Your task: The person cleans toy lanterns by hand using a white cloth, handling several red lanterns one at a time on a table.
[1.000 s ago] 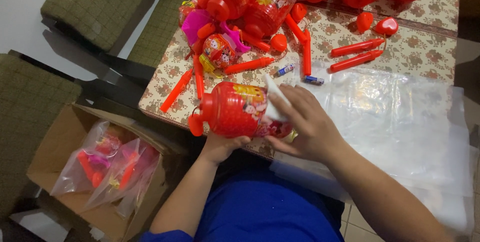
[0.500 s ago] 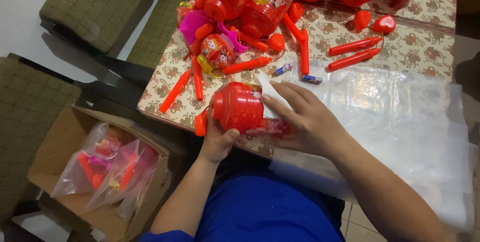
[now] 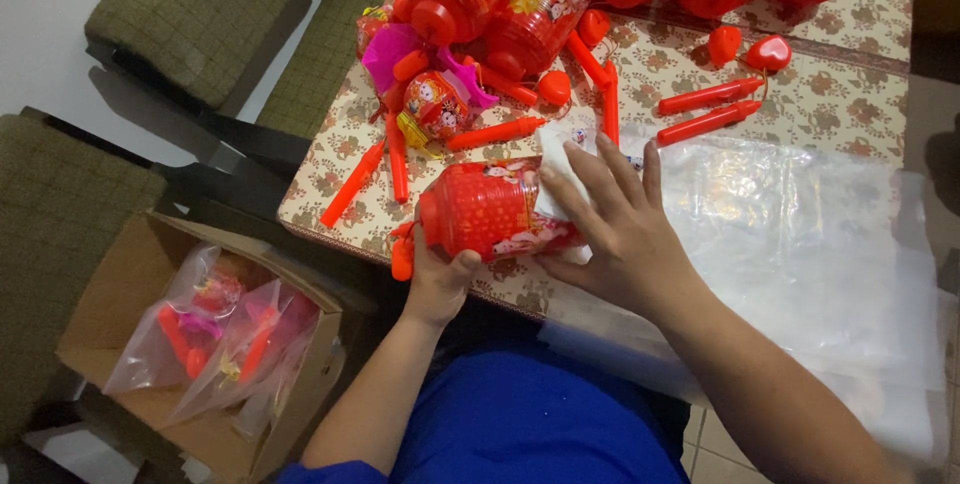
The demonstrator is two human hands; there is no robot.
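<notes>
Holding the red plastic lantern (image 3: pixel 490 209) at the table (image 3: pixel 840 24) edge, left hand (image 3: pixel 437 279) is clamped under its base. Right hand (image 3: pixel 620 229) lies flat on a white cloth (image 3: pixel 557 159) against it; lantern now turned sideways versus a second ago

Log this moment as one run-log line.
left hand: grips red lantern from below | right hand: flat on lantern's clear bag | site: table edge | floor: box of bagged lanterns
</notes>
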